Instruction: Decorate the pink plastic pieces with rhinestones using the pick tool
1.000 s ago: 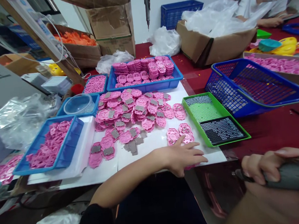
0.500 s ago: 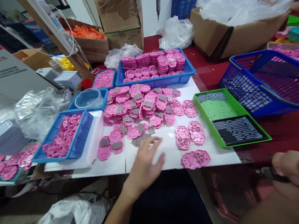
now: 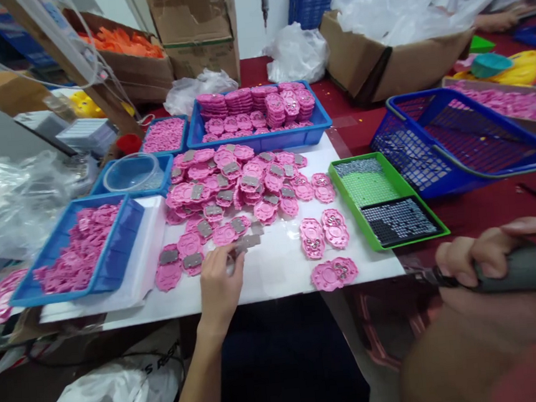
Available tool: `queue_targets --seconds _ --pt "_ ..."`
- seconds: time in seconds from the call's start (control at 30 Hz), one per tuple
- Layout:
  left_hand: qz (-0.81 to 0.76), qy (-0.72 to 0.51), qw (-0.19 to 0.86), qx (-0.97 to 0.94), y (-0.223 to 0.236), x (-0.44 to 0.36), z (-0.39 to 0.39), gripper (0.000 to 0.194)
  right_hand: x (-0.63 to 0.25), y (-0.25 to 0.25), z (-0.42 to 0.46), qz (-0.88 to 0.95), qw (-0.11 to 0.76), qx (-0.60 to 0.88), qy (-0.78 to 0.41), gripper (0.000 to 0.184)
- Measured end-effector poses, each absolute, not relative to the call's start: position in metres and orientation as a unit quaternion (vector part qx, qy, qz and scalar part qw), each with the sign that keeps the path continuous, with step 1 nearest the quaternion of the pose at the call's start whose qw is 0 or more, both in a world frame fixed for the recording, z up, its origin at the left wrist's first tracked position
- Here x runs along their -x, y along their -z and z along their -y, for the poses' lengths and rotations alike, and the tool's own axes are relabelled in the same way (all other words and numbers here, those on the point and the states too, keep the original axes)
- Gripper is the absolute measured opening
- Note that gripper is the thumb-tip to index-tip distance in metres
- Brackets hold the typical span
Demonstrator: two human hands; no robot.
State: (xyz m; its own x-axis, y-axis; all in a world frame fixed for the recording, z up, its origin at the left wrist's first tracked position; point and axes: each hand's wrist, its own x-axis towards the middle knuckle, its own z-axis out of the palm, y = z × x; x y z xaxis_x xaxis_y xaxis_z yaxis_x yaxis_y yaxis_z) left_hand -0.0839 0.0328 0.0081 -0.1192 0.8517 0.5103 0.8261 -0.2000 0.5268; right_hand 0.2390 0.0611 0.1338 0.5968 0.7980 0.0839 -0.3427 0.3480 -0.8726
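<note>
My left hand (image 3: 221,280) pinches a small grey metal plate (image 3: 249,241) between thumb and fingers, just above the white sheet (image 3: 269,270). Beyond it lies a heap of pink plastic pieces (image 3: 222,180), many bearing grey plates. At the right, my right hand (image 3: 493,262) is wrapped round a dark electric screwdriver (image 3: 518,270), its tip pointing left past the table's front edge. Between the hands rest several pink pieces with shiny metal parts, among them a pair of joined discs (image 3: 334,273) near the edge.
A green tray (image 3: 369,233) holding screws and a black screw plate (image 3: 401,220) stands right, beside a blue basket (image 3: 481,170). Blue bins hold pink parts at left (image 3: 133,238) and stacked pieces at the back (image 3: 263,142). Another person's hand (image 3: 496,21) shows far right.
My left hand has moved left and closed from spread fingers onto a grey metal plate. My right hand has brought the screwdriver further into view. The whole view has shifted slightly.
</note>
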Motion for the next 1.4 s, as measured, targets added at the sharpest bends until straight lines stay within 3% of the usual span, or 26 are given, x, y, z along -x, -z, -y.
queue_targets --seconds 0.23,0.5,0.73,0.9,0.97,1.1,1.2,1.4 --pt "-0.472 -0.354 0.066 -0.805 -0.015 0.023 0.003 0.029 -0.242 -0.138 -0.061 0.360 0.762 0.433 -0.318 0.028" --pt "-0.509 -0.163 0.018 -0.845 -0.018 0.000 0.021 0.054 -0.237 -0.133 -0.059 0.395 0.760 0.419 -0.302 0.029" --pt "-0.501 -0.180 0.034 -0.846 -0.027 0.013 0.013 0.030 -0.243 -0.126 -0.057 0.374 0.762 0.417 -0.324 0.022" --pt "-0.454 -0.170 -0.020 -0.875 -0.033 0.029 0.002 0.015 -0.247 -0.122 -0.058 0.383 0.768 0.392 -0.332 0.020" --pt "-0.410 -0.176 -0.039 -0.894 -0.033 0.036 -0.003 0.019 -0.250 -0.119 -0.062 0.387 0.777 0.389 -0.308 0.019" --pt "-0.346 -0.171 -0.051 -0.921 -0.030 0.046 -0.006 0.048 -0.260 -0.113 -0.079 0.360 0.811 0.401 -0.227 0.014" --pt "-0.316 -0.171 -0.028 -0.933 -0.029 0.046 -0.008 0.051 -0.267 -0.109 -0.098 0.364 0.822 0.392 -0.196 0.012" --pt "-0.365 -0.234 0.119 -0.893 -0.039 0.038 -0.017 0.022 -0.272 -0.099 -0.136 0.362 0.806 0.420 -0.208 0.010"
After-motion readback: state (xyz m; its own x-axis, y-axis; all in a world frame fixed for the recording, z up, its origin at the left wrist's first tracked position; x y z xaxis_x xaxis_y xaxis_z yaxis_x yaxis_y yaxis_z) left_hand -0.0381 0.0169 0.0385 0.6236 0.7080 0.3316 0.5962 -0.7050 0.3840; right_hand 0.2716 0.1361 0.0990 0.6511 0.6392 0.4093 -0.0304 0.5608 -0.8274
